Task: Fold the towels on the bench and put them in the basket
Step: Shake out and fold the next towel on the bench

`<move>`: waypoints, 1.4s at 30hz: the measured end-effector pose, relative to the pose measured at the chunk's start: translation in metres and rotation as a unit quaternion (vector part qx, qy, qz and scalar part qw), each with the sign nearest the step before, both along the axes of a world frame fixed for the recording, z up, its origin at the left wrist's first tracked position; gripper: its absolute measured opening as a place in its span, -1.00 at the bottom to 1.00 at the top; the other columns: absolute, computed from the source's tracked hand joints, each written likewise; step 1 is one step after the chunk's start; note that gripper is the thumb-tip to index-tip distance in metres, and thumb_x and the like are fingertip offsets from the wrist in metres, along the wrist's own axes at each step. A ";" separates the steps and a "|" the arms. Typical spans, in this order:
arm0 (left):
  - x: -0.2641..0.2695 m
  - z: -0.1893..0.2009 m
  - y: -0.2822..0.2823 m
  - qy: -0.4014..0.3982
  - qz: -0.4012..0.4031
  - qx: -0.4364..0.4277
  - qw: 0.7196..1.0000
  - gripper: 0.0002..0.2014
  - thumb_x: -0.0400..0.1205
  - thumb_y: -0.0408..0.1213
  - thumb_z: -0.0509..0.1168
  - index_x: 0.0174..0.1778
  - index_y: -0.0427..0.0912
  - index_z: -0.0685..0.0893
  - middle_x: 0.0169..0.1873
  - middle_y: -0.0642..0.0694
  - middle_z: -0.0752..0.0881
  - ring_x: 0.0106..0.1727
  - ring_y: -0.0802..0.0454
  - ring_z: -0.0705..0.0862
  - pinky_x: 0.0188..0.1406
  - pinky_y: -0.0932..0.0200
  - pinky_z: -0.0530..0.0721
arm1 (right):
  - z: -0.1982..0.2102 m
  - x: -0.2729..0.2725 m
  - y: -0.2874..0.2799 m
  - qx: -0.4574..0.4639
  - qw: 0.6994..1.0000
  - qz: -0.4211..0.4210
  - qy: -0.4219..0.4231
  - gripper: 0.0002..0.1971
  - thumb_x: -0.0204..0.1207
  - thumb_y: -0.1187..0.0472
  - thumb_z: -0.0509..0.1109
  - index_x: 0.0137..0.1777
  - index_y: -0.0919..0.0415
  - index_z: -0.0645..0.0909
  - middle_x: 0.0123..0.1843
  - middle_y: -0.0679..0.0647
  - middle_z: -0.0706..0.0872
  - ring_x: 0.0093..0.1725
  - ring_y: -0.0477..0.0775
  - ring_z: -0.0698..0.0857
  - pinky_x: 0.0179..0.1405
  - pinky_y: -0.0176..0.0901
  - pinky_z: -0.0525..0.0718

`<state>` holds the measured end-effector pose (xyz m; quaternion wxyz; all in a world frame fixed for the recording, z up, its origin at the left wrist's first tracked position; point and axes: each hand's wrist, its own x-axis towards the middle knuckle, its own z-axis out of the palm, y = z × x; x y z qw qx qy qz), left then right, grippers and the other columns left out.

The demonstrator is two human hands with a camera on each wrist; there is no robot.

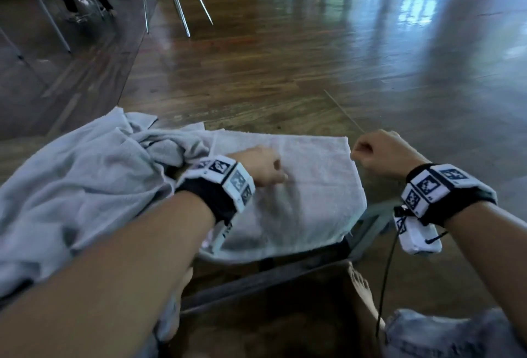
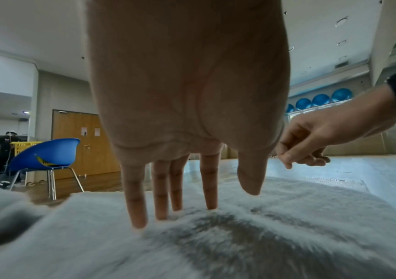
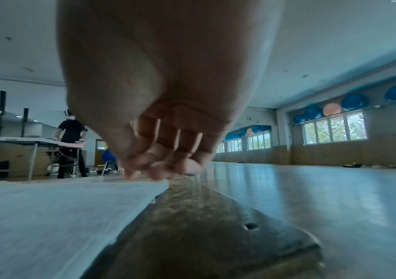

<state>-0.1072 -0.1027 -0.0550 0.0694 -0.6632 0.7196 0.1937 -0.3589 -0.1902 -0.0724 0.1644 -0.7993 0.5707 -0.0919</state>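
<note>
My left hand (image 1: 261, 165) spread, fingertips (image 2: 136, 217) pressing the flat towel (image 1: 308, 183) on the worktop (image 3: 216, 226), my right hand (image 1: 379, 151) curled, pinching the towel's far corner, crumpled towel (image 1: 85, 172) left.

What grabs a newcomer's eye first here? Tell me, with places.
The flat white towel spread across the bench in the middle, with the left hand pressing straight fingers into it. At its far right corner the right hand hovers with curled fingers; whether it pinches the edge is unclear. A crumpled grey towel is heaped to the left.
</note>
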 end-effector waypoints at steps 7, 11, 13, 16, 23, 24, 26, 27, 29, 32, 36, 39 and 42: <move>0.051 -0.002 0.070 -0.062 0.030 0.007 0.998 -0.64 0.67 0.08 0.28 -0.02 -0.19 0.66 -0.03 -0.17 0.73 -0.05 -0.14 0.67 -0.08 0.03 0.60 | -0.010 -0.006 0.071 0.169 0.981 0.095 0.032 -0.61 0.63 -0.04 0.42 -0.38 0.10 0.81 -0.59 -0.07 0.63 -0.60 -0.08 0.48 -0.52 -0.24 0.49; 0.065 -0.004 0.092 -0.053 0.080 0.008 0.995 -0.61 0.60 0.04 0.38 -0.07 -0.29 0.70 -0.21 -0.20 0.72 -0.24 -0.14 0.67 -0.24 0.03 0.59 | -0.051 -0.010 0.096 0.250 0.966 -0.026 0.059 -0.59 0.63 -0.03 0.44 -0.16 0.37 0.79 -0.48 0.08 0.80 -0.64 -0.07 0.63 -0.68 -0.36 0.49; 0.068 -0.003 0.101 -0.059 0.120 0.008 0.991 -0.61 0.57 0.06 0.42 -0.06 -0.26 0.67 -0.21 -0.13 0.66 -0.23 -0.09 0.63 -0.25 0.06 0.57 | -0.075 -0.011 0.103 0.266 0.958 -0.105 -0.003 -0.53 0.59 -0.10 0.47 -0.02 0.40 0.76 -0.29 0.26 0.85 -0.58 0.01 0.68 -0.64 -0.33 0.53; 0.070 -0.003 0.109 -0.077 0.161 0.049 0.983 -0.62 0.56 0.13 0.41 -0.21 -0.16 0.61 -0.32 -0.05 0.61 -0.30 0.01 0.58 -0.28 0.12 0.52 | -0.103 -0.007 0.107 0.268 0.947 -0.148 -0.093 -0.39 0.55 -0.14 0.50 0.27 0.47 0.69 -0.03 0.39 0.80 -0.29 0.15 0.66 -0.31 -0.11 0.63; 0.075 0.001 0.115 0.052 0.253 0.144 0.955 -0.64 0.54 -0.04 0.52 -0.22 -0.30 0.62 -0.55 -0.10 0.74 -0.60 0.01 0.69 -0.60 0.27 0.59 | -0.114 -0.004 0.103 0.269 0.924 -0.176 -0.208 -0.62 0.54 0.15 0.56 0.23 0.41 0.69 0.12 0.34 0.79 0.10 0.30 0.74 0.37 0.29 0.65; 0.076 0.001 0.115 0.078 0.263 0.157 0.949 -0.68 0.54 -0.14 0.53 -0.26 -0.34 0.63 -0.62 -0.11 0.73 -0.67 0.02 0.68 -0.65 0.27 0.60 | -0.112 -0.005 0.103 0.272 0.926 -0.176 -0.194 -0.68 0.53 0.17 0.55 0.16 0.39 0.71 0.13 0.37 0.80 0.12 0.30 0.76 0.40 0.32 0.62; 0.077 0.002 0.115 0.107 0.277 0.171 0.940 -0.73 0.55 -0.25 0.53 -0.29 -0.38 0.68 -0.61 -0.15 0.74 -0.61 -0.05 0.71 -0.52 0.17 0.69 | -0.106 -0.007 0.101 0.279 0.929 -0.185 -0.161 -0.73 0.47 0.12 0.54 0.06 0.28 0.72 0.07 0.28 0.82 0.06 0.24 0.79 0.24 0.18 0.69; 0.077 0.002 0.114 0.114 0.285 0.173 0.936 -0.74 0.56 -0.27 0.51 -0.28 -0.40 0.69 -0.58 -0.19 0.76 -0.56 -0.09 0.72 -0.44 0.13 0.72 | -0.103 -0.007 0.101 0.284 0.927 -0.191 -0.151 -0.73 0.44 0.09 0.53 0.05 0.24 0.71 0.05 0.23 0.81 0.00 0.20 0.78 0.06 0.05 0.67; 0.078 0.003 0.112 0.129 0.302 0.170 0.929 -0.76 0.57 -0.30 0.49 -0.24 -0.45 0.71 -0.51 -0.25 0.78 -0.51 -0.14 0.74 -0.39 0.10 0.75 | -0.100 -0.006 0.100 0.287 0.924 -0.197 -0.157 -0.72 0.42 0.09 0.51 0.05 0.23 0.69 0.09 0.24 0.78 -0.03 0.16 0.71 -0.03 -0.01 0.56; 0.076 0.005 0.109 0.139 0.312 0.174 0.924 -0.85 0.56 -0.38 0.48 -0.22 -0.42 0.73 -0.31 -0.33 0.81 -0.42 -0.16 0.77 -0.40 0.09 0.78 | -0.105 -0.003 0.102 0.276 0.923 -0.209 -0.168 -0.69 0.41 0.13 0.52 0.09 0.28 0.68 0.18 0.33 0.76 0.14 0.26 0.71 0.11 0.04 0.58; 0.078 0.004 0.113 0.127 0.306 0.210 0.920 -0.84 0.55 -0.42 0.48 -0.06 -0.46 0.74 -0.28 -0.29 0.83 -0.40 -0.09 0.78 -0.39 0.15 0.75 | -0.115 0.000 0.109 0.300 0.916 -0.210 -0.165 -0.59 0.49 0.17 0.51 0.27 0.36 0.62 0.05 0.23 0.76 0.11 0.24 0.76 -0.04 -0.02 0.47; 0.082 0.006 0.113 0.142 0.300 0.243 0.911 -0.75 0.57 -0.46 0.45 0.11 -0.51 0.70 -0.15 -0.34 0.79 -0.26 -0.10 0.68 -0.20 0.11 0.66 | -0.118 0.002 0.108 0.304 0.914 -0.205 -0.174 -0.61 0.56 0.21 0.48 0.34 0.32 0.58 0.19 0.34 0.76 0.23 0.36 0.75 -0.10 -0.02 0.49; 0.085 0.008 0.114 0.169 0.292 0.252 0.907 -0.58 0.60 -0.47 0.41 0.34 -0.59 0.56 -0.07 -0.38 0.66 -0.21 -0.13 0.59 0.02 0.05 0.60 | -0.117 0.000 0.106 0.321 0.907 -0.205 -0.180 -0.64 0.57 0.27 0.47 0.33 0.37 0.61 0.06 0.38 0.72 0.10 0.32 0.71 -0.06 0.03 0.44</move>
